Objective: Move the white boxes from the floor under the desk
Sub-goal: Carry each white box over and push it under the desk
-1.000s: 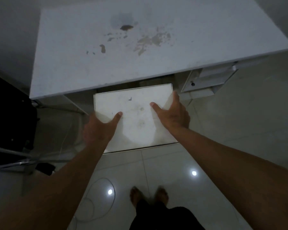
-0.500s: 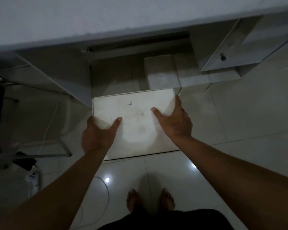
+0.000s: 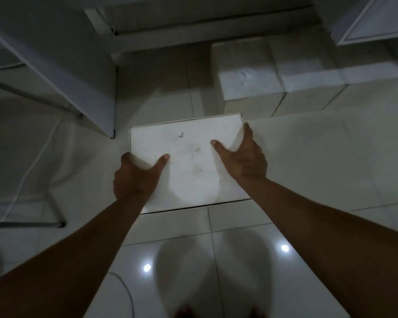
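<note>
A flat white box with faint smudges on its lid sits low over the tiled floor in the middle of the head view. My left hand grips its near left edge, thumb on top. My right hand grips its right edge, thumb lying on the lid. Beyond it, under the desk, a second white box rests on the floor, with a third white box beside it on the right.
The desk's left side panel stands left of the held box. A drawer unit hangs at the top right. A white cable and a metal frame leg lie at the left. Glossy floor tiles reflect lamps near my feet.
The view has dropped from above the desktop to below it. The box in both hands has come down toward the floor in front of the desk opening, and the boxes underneath have come into sight.
</note>
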